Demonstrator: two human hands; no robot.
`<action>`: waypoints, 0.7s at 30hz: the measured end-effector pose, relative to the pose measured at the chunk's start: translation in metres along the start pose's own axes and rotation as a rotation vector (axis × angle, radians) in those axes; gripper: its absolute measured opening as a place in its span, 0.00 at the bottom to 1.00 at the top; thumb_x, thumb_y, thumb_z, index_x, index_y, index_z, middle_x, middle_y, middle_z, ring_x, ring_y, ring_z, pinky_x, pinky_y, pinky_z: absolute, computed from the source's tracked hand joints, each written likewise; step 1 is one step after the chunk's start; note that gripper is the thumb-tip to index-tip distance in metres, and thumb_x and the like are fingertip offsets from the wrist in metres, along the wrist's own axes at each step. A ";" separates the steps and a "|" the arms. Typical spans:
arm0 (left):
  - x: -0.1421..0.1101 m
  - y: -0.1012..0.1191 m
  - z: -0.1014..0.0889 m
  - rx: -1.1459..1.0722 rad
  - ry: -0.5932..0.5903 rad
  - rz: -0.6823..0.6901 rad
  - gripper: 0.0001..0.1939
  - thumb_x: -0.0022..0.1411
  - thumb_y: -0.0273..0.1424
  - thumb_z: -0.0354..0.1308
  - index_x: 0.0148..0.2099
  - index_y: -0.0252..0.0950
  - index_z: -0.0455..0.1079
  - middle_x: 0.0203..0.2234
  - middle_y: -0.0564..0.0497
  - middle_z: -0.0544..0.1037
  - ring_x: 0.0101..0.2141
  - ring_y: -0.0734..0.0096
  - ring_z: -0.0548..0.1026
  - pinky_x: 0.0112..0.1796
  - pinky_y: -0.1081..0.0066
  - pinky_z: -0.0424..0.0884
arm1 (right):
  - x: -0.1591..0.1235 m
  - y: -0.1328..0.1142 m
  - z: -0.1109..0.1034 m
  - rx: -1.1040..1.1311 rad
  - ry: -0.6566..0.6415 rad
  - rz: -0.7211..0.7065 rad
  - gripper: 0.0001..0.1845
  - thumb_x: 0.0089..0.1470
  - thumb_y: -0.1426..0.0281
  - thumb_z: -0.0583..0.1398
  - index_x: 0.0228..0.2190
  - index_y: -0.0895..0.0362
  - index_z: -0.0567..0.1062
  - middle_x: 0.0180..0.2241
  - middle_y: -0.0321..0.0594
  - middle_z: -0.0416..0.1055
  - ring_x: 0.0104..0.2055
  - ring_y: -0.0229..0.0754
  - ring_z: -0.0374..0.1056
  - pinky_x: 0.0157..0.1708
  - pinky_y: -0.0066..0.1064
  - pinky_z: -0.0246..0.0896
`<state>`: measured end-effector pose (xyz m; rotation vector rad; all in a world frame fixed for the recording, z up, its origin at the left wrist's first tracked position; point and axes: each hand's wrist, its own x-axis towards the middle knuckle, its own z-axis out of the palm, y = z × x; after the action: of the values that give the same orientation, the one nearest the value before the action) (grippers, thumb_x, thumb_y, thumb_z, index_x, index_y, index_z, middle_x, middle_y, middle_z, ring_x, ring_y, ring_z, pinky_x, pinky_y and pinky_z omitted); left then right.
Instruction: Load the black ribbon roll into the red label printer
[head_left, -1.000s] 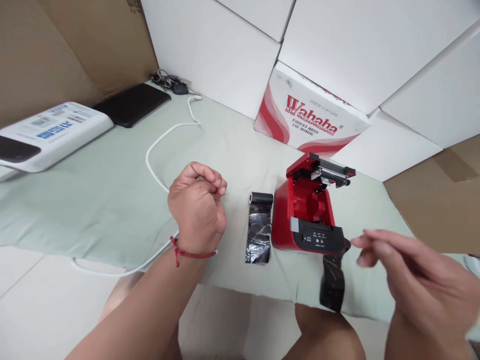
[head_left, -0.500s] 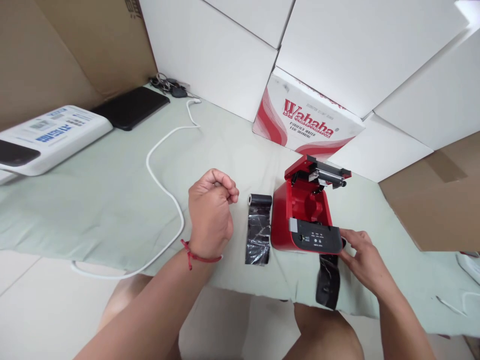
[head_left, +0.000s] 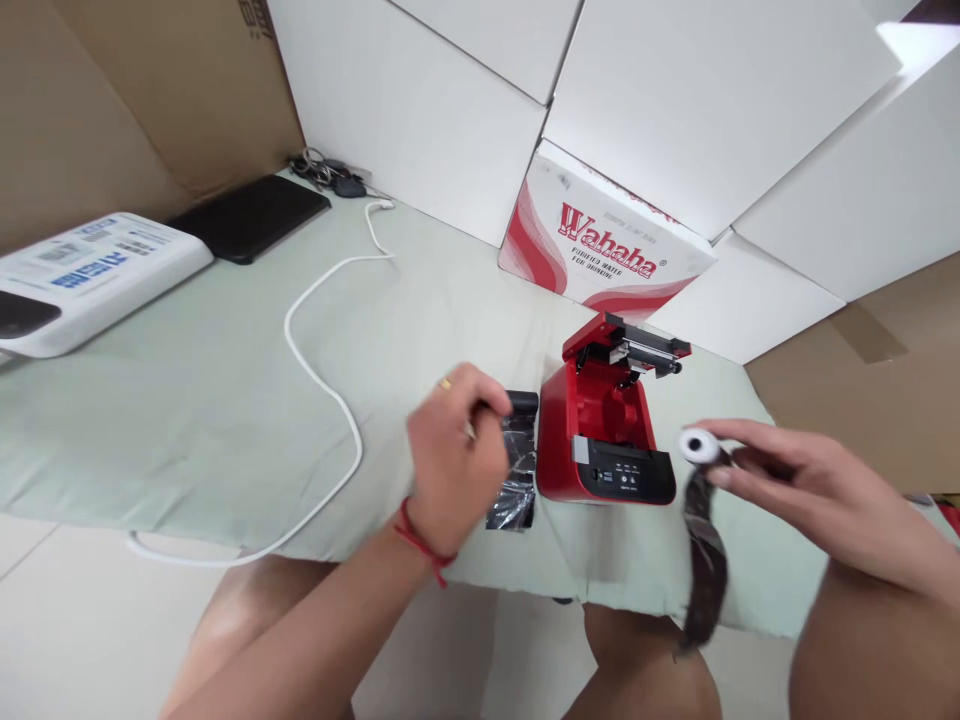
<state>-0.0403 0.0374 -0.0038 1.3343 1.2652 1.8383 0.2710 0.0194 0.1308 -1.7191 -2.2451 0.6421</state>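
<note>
My right hand (head_left: 814, 485) pinches a roll of black ribbon (head_left: 699, 446) with a white core, just right of the printer. Its loose black tail hangs down past the table edge. My left hand (head_left: 457, 435) is closed, fingers curled; whether something small is inside I cannot make out. Beside it, partly covered by the hand, a second black ribbon roll (head_left: 521, 402) lies with its shiny strip unrolled toward me. Between my hands stands a small red printer (head_left: 556, 450), lid raised, its red inner bay visible and a black button panel in front.
Behind the printer a white and red Wahaha carton (head_left: 600, 240) leans against the white boxes. A white cable (head_left: 330, 390) curves over the pale green cloth (head_left: 247, 430). At left lie a white device (head_left: 105, 275), a black phone-like slab (head_left: 251, 215) and keys (head_left: 326, 172).
My right hand has taken up the black ribbon roll from beside the printer's front corner and moved it right. My left hand has shifted right, over the other roll's strip, and turned.
</note>
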 end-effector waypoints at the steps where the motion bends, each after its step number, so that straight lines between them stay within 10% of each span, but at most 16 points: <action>1: -0.009 0.001 0.003 0.063 -0.089 0.208 0.13 0.52 0.16 0.54 0.32 0.41 0.69 0.26 0.54 0.75 0.27 0.68 0.71 0.31 0.68 0.65 | 0.014 -0.009 0.011 -0.015 -0.004 0.007 0.22 0.61 0.51 0.67 0.51 0.48 0.86 0.38 0.39 0.85 0.32 0.44 0.78 0.28 0.32 0.75; 5: -0.041 -0.001 0.016 0.131 -0.377 0.731 0.20 0.54 0.21 0.56 0.49 0.37 0.73 0.39 0.43 0.81 0.42 0.56 0.80 0.43 0.59 0.72 | 0.057 -0.029 0.048 -0.065 -0.033 -0.013 0.19 0.63 0.60 0.64 0.53 0.50 0.83 0.30 0.33 0.82 0.22 0.39 0.70 0.22 0.31 0.67; 14: -0.052 -0.003 0.022 0.291 -0.381 0.738 0.20 0.63 0.22 0.57 0.56 0.37 0.74 0.46 0.44 0.84 0.54 0.57 0.79 0.61 0.56 0.69 | 0.096 -0.030 0.076 -0.361 -0.094 -0.094 0.21 0.58 0.77 0.63 0.50 0.49 0.84 0.44 0.40 0.86 0.43 0.50 0.82 0.40 0.36 0.72; 21: -0.053 -0.003 0.027 0.283 -0.332 0.802 0.12 0.71 0.23 0.57 0.52 0.37 0.77 0.41 0.49 0.86 0.51 0.64 0.79 0.60 0.61 0.71 | 0.071 -0.039 0.064 -0.166 -0.073 -0.133 0.13 0.67 0.65 0.62 0.49 0.47 0.85 0.45 0.37 0.87 0.42 0.46 0.82 0.42 0.36 0.75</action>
<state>0.0042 0.0048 -0.0272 2.4474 0.8882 1.8149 0.1897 0.0662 0.0886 -1.6239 -2.5024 0.5101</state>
